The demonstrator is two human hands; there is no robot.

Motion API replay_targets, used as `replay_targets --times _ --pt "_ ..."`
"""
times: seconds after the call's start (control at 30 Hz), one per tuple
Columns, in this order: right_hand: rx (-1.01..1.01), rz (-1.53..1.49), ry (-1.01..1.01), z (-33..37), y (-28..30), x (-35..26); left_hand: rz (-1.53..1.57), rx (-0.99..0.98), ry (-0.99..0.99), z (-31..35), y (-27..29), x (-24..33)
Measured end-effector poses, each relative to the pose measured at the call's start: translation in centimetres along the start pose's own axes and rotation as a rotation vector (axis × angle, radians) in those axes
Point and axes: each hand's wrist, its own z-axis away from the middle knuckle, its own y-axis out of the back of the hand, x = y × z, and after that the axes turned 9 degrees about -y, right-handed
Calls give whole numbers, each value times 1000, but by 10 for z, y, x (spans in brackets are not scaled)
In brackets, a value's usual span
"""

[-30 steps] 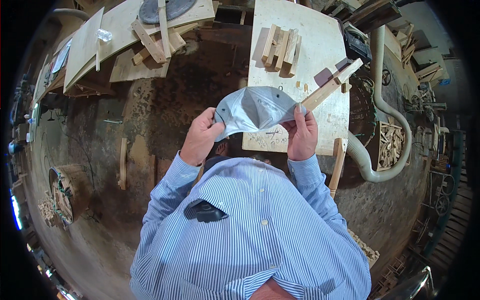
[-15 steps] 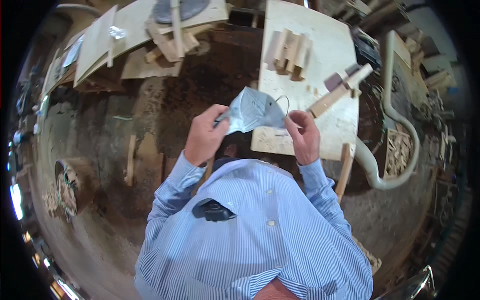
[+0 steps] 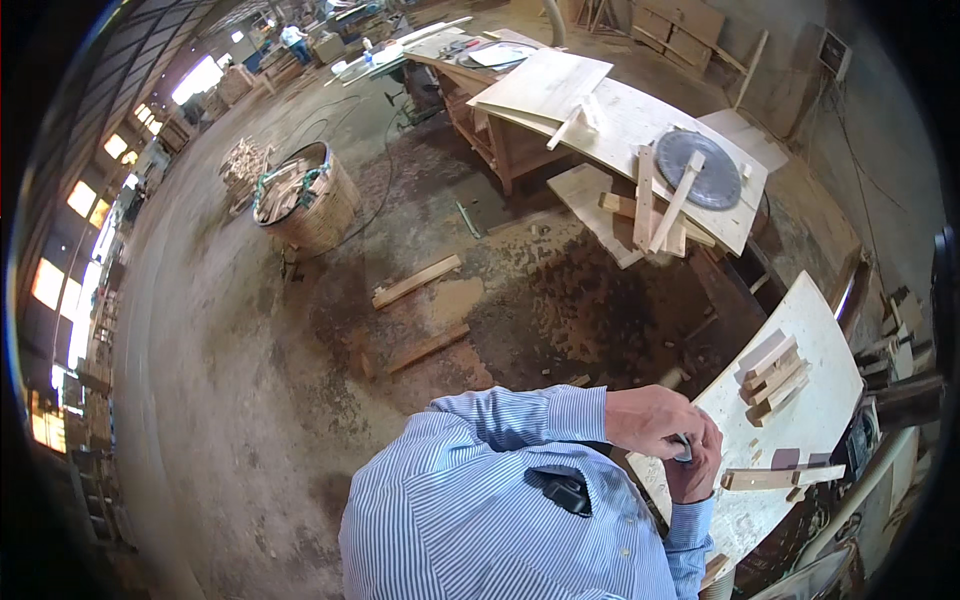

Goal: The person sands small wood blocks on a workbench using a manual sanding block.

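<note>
Along the far left, bright windows [image 3: 48, 284] light the workshop wall, and next to them stretches a wide, stained floor [image 3: 200, 400]. A loose heap of wood scraps [image 3: 245, 165] lies beside a round basket [image 3: 325, 215], itself full of offcuts, while a person in a pale top [image 3: 293, 38] stands well back behind them. Further right, one light wooden strip [image 3: 417, 282] lies on the ground, with a browner strip [image 3: 428, 348] near it. Then comes the worker in front of me, in a blue-striped shirt [image 3: 480, 520], a black object [image 3: 567, 492] showing in the chest pocket. The left hand [image 3: 648, 418] reaches across and curls round a mask [image 3: 683, 450], of which I see just a pale sliver in the middle of the grip. The right hand [image 3: 697, 475] is bunched up touching the left one, but I cannot tell whether its fingers grasp the mask too. Beyond them, a round saw blade [image 3: 718, 180] lies flat on a long board [image 3: 625, 115] with a stick across it. Furthest right, a wooden bar [image 3: 755, 480] and several short blocks [image 3: 773, 385] lie apart on a pale sheet [image 3: 820, 350].
</note>
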Motion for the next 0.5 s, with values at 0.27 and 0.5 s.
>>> replay_targets --times 0.27,0.5 --pt "148 -641 -378 -8 -6 10 140 622 389 37 -14 -19" --pt "518 -659 -452 10 -32 17 750 623 346 46 -25 -42"
